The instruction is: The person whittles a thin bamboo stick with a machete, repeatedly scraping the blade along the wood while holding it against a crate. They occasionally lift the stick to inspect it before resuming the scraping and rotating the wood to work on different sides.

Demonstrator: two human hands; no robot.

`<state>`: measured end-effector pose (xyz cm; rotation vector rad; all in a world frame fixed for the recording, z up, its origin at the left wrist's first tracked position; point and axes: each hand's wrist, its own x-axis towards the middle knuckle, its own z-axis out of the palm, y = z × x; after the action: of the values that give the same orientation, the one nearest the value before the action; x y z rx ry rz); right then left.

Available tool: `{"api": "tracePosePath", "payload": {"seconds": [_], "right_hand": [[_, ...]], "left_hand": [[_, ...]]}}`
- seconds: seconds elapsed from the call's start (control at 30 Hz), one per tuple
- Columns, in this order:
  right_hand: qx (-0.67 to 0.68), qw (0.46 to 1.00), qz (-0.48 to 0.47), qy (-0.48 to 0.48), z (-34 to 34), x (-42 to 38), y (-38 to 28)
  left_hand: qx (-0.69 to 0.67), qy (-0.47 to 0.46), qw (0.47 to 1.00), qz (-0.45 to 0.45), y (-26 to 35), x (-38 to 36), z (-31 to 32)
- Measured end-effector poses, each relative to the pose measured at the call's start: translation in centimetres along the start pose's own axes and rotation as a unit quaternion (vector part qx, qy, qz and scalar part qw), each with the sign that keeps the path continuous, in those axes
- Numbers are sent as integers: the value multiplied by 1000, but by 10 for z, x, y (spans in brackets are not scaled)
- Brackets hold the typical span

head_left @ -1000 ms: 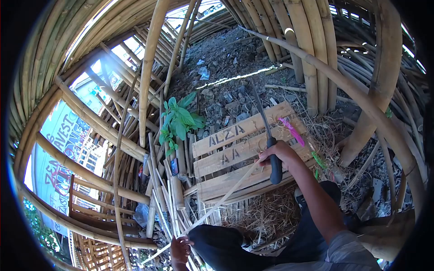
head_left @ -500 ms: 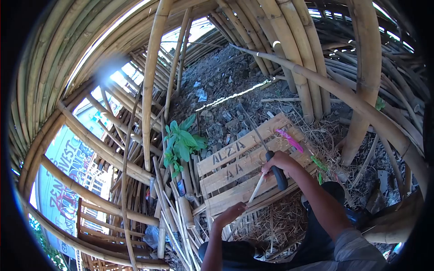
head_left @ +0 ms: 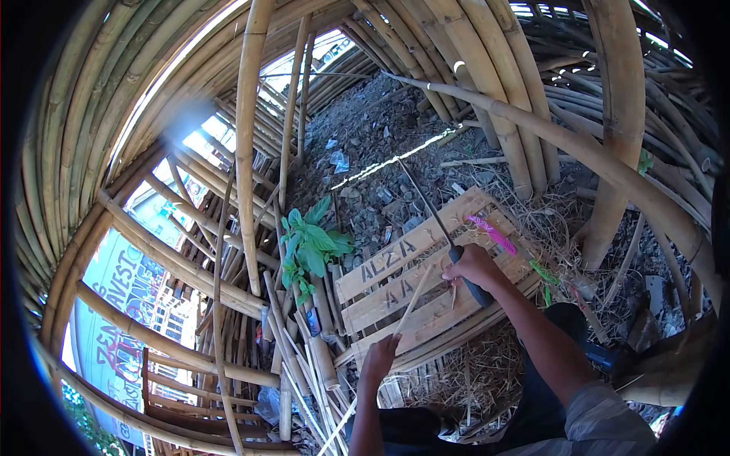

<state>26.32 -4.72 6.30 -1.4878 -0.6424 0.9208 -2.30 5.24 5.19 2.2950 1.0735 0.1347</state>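
Observation:
My right hand [head_left: 473, 266] is closed around the black handle [head_left: 477, 293] of a long knife. Its thin dark blade [head_left: 423, 196] points up and away, over the slatted wooden crate [head_left: 357, 283] stencilled "ALZA". In my left hand [head_left: 382, 357] is a slender pale bamboo strip [head_left: 413, 302], its upper end angled over the crate slats just left of my right hand. The strip's tip and the knife look apart. Part of the strip is hidden by my left fingers.
A pink strand [head_left: 494, 235] and a green one [head_left: 544, 272] lie on the crate's right side. Pale strips [head_left: 308, 403] and bamboo pieces lie at left, near a leafy plant [head_left: 310, 242]. Bamboo poles [head_left: 249, 144] stand around; a long pole [head_left: 563, 140] slants across the right.
My left hand has shifted slightly, and the strip's upper end has come away from my right hand. My right hand and the knife have moved a little, the blade now steeper.

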Motion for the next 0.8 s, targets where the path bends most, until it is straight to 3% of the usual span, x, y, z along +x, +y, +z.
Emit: {"api": "tracePosePath", "payload": {"seconds": [0.03,0.13,0.17,0.23,0.37,0.5,0.57,0.63,0.7,0.73,0.77,0.8], "right_hand": [[-80,996,-19,26,0,1,0],[-128,984,-112,44,2,-6,-4],[-132,983,-118,46,3,-9,-6],[-134,982,-129,42,4,-17,-7],[-336,926,-168,33,10,-37,-10],[-368,919,-139,5,18,-37,6],[-330,933,-143,11,20,-31,11],[-319,937,-144,18,20,-28,5],[-301,942,-146,26,23,-24,-1],[-289,946,-141,36,25,-23,-2],[-278,950,-137,47,27,-21,-2],[-278,949,-141,45,28,-19,-2]], "left_hand": [[0,20,1000,16,-11,5,-5],[-74,1,996,-43,-1,15,-35],[-174,-38,980,-83,3,17,-43],[-242,-63,962,-114,15,22,-52],[-310,-45,943,-110,15,27,-35],[-354,-81,924,-122,15,23,-26],[-326,-96,929,-148,18,22,-41],[-240,-8,958,-159,4,30,-46],[-59,66,990,-107,-10,33,-48],[-59,71,990,-110,-15,29,-47],[-220,-3,961,-167,-19,24,-45],[-374,-77,900,-213,-21,22,-43]]}}
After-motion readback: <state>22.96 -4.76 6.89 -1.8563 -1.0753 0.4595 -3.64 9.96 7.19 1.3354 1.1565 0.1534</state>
